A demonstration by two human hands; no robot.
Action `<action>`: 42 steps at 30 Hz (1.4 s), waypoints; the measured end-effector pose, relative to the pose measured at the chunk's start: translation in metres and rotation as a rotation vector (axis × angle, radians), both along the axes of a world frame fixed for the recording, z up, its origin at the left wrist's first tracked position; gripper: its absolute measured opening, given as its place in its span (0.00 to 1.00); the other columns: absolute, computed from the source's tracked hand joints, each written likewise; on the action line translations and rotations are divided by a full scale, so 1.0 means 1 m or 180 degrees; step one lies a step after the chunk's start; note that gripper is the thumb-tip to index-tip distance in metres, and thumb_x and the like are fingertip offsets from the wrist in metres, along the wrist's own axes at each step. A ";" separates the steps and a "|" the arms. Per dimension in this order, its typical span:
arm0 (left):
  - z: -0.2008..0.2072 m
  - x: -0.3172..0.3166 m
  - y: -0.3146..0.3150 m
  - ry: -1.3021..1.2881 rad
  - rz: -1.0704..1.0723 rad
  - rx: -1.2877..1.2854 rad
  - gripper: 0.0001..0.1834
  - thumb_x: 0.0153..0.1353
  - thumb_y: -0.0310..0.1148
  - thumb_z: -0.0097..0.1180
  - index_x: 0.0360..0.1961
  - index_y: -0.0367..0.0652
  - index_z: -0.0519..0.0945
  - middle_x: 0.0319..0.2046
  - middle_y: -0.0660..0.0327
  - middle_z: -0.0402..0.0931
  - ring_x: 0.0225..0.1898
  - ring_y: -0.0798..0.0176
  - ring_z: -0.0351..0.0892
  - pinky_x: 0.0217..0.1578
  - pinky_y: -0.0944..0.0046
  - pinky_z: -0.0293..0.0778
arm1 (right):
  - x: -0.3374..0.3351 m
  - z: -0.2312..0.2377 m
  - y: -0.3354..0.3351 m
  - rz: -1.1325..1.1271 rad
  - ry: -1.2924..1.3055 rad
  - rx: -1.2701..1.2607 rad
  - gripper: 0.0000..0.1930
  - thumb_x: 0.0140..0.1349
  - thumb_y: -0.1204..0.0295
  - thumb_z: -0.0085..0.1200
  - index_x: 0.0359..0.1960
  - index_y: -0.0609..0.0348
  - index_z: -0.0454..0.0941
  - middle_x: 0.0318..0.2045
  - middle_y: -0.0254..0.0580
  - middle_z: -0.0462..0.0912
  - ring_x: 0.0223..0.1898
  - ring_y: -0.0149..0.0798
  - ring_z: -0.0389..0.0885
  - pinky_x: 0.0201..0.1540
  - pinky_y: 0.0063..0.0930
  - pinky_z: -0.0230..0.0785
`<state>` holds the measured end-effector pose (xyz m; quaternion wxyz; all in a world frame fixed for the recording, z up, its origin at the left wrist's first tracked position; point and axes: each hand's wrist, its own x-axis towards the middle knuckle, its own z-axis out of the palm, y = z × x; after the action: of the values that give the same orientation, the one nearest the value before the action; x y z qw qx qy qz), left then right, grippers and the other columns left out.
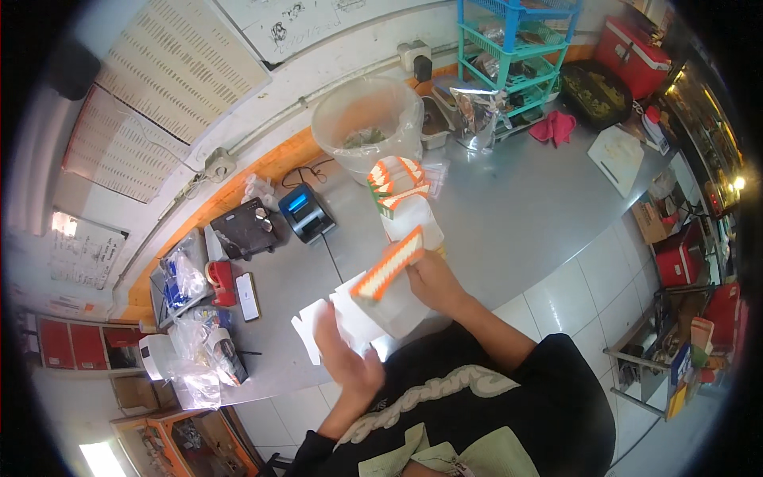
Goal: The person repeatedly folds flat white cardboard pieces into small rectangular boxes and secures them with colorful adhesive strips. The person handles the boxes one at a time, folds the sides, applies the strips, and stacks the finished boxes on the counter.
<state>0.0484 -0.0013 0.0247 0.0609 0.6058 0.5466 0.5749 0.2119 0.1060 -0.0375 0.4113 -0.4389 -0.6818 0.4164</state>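
Observation:
In front of my body is a partly folded paper food box (388, 266), white inside with an orange-and-white patterned edge. My right hand (435, 285) grips it, fingers closed on its right end. My left hand (346, 358) is slightly blurred, palm inward and fingers stretched out, beside the white cardboard flaps (308, 332) at the left. It holds nothing; whether it touches the flaps I cannot tell. Beyond the right hand stands a group of similar patterned boxes (397, 179), orange, white and green.
On the metal counter (509, 199) are a clear plastic-lined bin (369, 119), a small black printer (306, 213), a phone (248, 296) and a red tape dispenser (221, 282). A tiered plastic rack (509, 56) and a white cutting board (616, 159) stand farther right.

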 end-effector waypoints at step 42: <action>-0.138 0.022 0.206 -0.0635 -0.1423 -0.0888 0.44 0.48 0.20 0.61 0.68 0.47 0.57 0.73 0.47 0.42 0.76 0.41 0.40 0.74 0.44 0.43 | 0.039 -0.082 0.151 -0.0750 -0.0961 0.0069 0.12 0.72 0.65 0.48 0.45 0.62 0.74 0.43 0.55 0.79 0.45 0.61 0.77 0.46 0.47 0.68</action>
<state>0.0704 0.2043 -0.1131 0.3224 0.6375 0.4646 0.5232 0.2513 0.2571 -0.1194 0.3550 -0.5687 -0.6841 0.2874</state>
